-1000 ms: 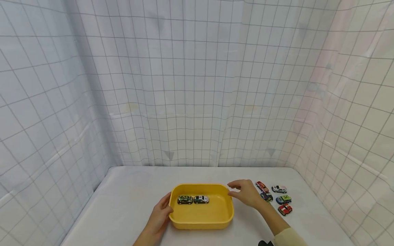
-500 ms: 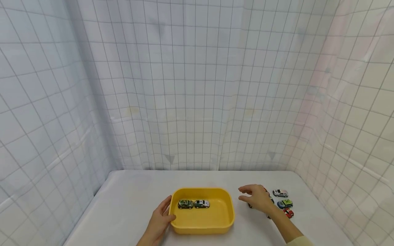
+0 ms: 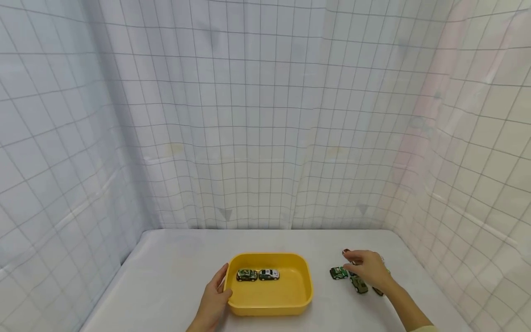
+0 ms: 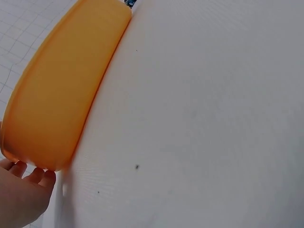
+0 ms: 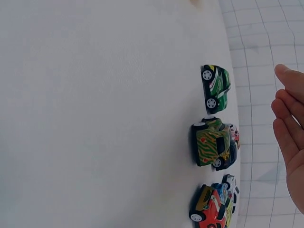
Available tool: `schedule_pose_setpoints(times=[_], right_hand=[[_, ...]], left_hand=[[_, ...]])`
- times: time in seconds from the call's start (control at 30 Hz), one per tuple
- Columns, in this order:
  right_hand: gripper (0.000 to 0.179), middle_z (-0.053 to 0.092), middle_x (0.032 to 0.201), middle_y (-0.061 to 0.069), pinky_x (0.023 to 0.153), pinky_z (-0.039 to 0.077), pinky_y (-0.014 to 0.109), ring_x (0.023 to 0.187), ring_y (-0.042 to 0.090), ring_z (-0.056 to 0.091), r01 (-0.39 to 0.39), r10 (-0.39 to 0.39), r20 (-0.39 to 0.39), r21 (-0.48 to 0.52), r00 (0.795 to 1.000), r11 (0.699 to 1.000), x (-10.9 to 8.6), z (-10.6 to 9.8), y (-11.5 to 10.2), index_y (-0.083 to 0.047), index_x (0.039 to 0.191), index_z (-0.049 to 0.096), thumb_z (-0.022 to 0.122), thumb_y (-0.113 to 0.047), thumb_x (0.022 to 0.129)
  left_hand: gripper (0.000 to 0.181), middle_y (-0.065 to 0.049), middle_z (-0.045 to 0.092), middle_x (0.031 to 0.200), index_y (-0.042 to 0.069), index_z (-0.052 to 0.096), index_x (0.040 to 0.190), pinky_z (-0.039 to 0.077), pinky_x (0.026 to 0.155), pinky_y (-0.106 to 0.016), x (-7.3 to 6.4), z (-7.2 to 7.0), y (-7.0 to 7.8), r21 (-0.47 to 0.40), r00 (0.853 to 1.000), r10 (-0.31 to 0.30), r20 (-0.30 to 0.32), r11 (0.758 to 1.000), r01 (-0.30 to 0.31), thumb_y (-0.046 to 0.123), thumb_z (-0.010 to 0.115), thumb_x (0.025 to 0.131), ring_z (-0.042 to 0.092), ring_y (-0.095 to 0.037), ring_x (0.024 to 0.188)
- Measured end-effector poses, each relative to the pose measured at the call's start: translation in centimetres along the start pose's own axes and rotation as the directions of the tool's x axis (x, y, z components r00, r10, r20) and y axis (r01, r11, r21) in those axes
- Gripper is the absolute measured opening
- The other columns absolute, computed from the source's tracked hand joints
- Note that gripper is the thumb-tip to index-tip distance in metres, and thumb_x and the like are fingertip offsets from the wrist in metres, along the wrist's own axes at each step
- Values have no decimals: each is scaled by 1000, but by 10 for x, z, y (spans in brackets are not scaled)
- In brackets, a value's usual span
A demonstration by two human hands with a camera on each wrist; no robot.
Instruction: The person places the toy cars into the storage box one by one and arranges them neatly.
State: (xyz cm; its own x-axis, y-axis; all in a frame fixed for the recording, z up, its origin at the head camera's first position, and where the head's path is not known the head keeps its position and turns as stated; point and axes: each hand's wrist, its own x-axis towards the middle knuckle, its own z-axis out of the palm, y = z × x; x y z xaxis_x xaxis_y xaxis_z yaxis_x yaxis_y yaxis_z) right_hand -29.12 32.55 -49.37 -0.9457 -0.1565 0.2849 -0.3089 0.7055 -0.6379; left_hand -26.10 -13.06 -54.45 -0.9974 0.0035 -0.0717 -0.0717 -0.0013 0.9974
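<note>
My left hand [image 3: 212, 299] holds the left end of a yellow plastic tray [image 3: 269, 310], thumb at the rim and fingers along the outer wall. The left wrist view shows those fingertips against the tray's end. Inside, a camouflage toy car [image 3: 246, 275] and a white-and-green toy car [image 3: 268, 275] stand end to end near the back. My right hand [image 3: 369, 269] hovers over a group of toy cars with nothing in its fingers. Closest to it are a green toy car [image 5: 218, 89] and a green-and-orange striped toy car [image 5: 209, 146]; it partly hides others in the head view.
A red toy car [image 5: 213, 206] and a white toy car [image 5: 232, 190] belong to the group at the right. White table cloth [image 3: 178, 258] lies beneath everything. Gridded white curtains [image 3: 265, 138] enclose the table at the back and sides.
My right hand has moved from the tray's right rim rightward to above the loose toy cars, uncovering the green one. The left hand stays on the tray; its two cars have not moved.
</note>
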Motion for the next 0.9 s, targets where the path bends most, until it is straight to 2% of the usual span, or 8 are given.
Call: schedule_pose_setpoints(times=[0.1, 0.3, 0.5, 0.77, 0.9], right_hand=[[35, 74, 113, 15, 84, 62, 39, 102, 34, 72, -29, 29, -4, 6, 1000, 1000, -3, -5, 5, 1, 115, 77, 85, -19, 87], [36, 75, 111, 13, 87, 61, 41, 102, 32, 72, -13, 13, -12, -17, 1000, 1000, -8, -8, 18, 2, 115, 76, 83, -22, 89], [36, 75, 114, 11, 91, 60, 43, 106, 33, 71, -73, 73, -14, -24, 997, 997, -14, -11, 29, -2, 117, 77, 83, -24, 89], [40, 73, 116, 15, 83, 62, 42, 104, 34, 71, -136, 135, -22, -79, 991, 987, -27, -23, 44, 1, 118, 75, 83, -25, 89], [41, 74, 114, 16, 83, 61, 44, 103, 34, 71, -186, 186, -12, -105, 982, 977, -31, -28, 55, 3, 119, 74, 82, -25, 90]], left_hand=[[86, -28, 15, 167, -1, 22, 163, 42, 109, -51, 0, -1, 0, 9, 1000, 5, 5, 1000, -5, -19, 50, 84, 25, -49, 148], [87, -28, 17, 167, -1, 23, 163, 44, 107, -49, 0, 0, -2, 23, 1000, 15, -3, 1000, -15, -19, 51, 83, 27, -48, 147], [86, -27, 17, 167, 0, 23, 163, 44, 108, -50, -1, 0, -1, 28, 1000, 0, -7, 1000, 0, -17, 51, 84, 27, -48, 147], [87, -25, 18, 168, 4, 25, 164, 43, 109, -51, -1, 0, -2, 20, 1000, -14, -12, 1000, 14, -16, 53, 84, 27, -46, 148], [87, -24, 18, 168, 5, 25, 164, 43, 110, -49, -1, -2, -3, 14, 1000, -12, -8, 1000, 12, -15, 54, 85, 27, -46, 149]])
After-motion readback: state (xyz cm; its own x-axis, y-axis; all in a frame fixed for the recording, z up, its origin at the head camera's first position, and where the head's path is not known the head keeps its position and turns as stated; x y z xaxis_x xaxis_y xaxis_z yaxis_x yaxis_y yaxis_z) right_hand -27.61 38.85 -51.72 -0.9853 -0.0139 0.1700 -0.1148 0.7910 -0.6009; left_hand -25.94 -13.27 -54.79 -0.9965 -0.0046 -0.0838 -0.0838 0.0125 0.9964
